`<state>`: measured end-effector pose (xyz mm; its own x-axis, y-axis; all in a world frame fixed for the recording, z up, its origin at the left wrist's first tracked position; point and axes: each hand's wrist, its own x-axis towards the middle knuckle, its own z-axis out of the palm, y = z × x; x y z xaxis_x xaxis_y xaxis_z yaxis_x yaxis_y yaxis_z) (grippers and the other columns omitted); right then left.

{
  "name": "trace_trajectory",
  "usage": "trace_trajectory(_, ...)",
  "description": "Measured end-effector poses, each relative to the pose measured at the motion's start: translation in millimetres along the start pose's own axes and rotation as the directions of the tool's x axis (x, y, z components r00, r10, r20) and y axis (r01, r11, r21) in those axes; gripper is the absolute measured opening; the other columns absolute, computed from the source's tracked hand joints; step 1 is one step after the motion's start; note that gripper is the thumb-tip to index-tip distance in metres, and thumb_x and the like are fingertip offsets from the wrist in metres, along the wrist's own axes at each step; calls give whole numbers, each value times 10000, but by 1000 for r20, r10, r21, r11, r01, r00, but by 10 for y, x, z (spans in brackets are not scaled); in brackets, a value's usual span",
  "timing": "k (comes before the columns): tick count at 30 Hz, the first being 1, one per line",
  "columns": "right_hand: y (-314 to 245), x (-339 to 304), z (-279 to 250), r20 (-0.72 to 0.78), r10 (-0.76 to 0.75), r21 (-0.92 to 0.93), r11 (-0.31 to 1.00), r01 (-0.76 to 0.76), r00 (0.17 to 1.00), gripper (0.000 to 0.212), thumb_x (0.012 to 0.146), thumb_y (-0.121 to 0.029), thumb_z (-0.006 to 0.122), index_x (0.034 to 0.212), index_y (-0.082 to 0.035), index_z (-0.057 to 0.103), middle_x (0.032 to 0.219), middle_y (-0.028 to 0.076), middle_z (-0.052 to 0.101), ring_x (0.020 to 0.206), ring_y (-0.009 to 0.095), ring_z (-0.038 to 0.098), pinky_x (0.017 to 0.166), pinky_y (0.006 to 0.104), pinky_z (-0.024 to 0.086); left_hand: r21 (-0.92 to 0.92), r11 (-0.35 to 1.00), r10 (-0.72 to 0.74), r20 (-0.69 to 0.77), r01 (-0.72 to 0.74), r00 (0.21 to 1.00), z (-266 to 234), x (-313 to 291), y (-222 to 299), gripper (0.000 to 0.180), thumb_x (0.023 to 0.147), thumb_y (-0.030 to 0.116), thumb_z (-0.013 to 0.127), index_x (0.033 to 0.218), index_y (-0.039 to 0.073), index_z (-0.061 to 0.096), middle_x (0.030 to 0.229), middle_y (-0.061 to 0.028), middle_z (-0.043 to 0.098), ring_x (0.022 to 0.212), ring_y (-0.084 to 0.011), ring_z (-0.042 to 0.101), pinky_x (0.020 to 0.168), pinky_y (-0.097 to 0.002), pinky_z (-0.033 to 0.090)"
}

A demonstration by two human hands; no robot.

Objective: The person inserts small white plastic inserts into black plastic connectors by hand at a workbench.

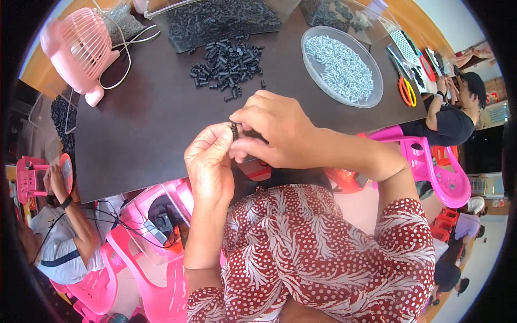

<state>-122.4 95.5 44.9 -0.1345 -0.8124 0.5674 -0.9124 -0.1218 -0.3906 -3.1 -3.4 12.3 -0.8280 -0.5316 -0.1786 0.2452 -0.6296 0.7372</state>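
Note:
Over the near edge of the dark table (pixel 140 124), my two hands meet around a small black plastic part (pixel 235 131). My left hand (pixel 209 156) pinches it between thumb and fingers. From the other side, my right hand (pixel 274 129) closes its fingers at the part; whether it holds something else is hidden. Just beyond my hands lies a loose pile of small black plastic parts (pixel 229 62), with a few strays (pixel 234 95) on its near side. A round clear tub (pixel 378 81) full of small silvery screws (pixel 339 67) stands to the right of the pile.
A pink fan (pixel 78 51) with a white cord stands at the far left. Clear bins (pixel 223 21) of black parts line the back. Scissors with orange and yellow handles (pixel 407 92) lie at the right edge. Other people (pixel 455 110) sit at both sides, among pink plastic chairs (pixel 441 167).

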Motion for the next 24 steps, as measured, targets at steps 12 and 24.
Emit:
trace_trajectory(12,37,-34,120,-112,-131,-46,991,127,985,342,594,-75,714,885,-2,550,735,88,550,633,251,524,536,334,431,22,1000,18,15,-18,1000,-8,-59,3,154,836,111,596,889,-32,616,788,-66,632,711,-135,582,676,-259,448)
trace_trajectory(24,90,-66,140,-176,-116,107,985,136,978,336,572,5,680,875,11,535,699,83,546,597,230,528,523,319,433,-120,990,-60,95,71,994,-16,-101,16,199,852,89,561,903,-96,611,845,-159,647,777,-262,645,726,-330,512)
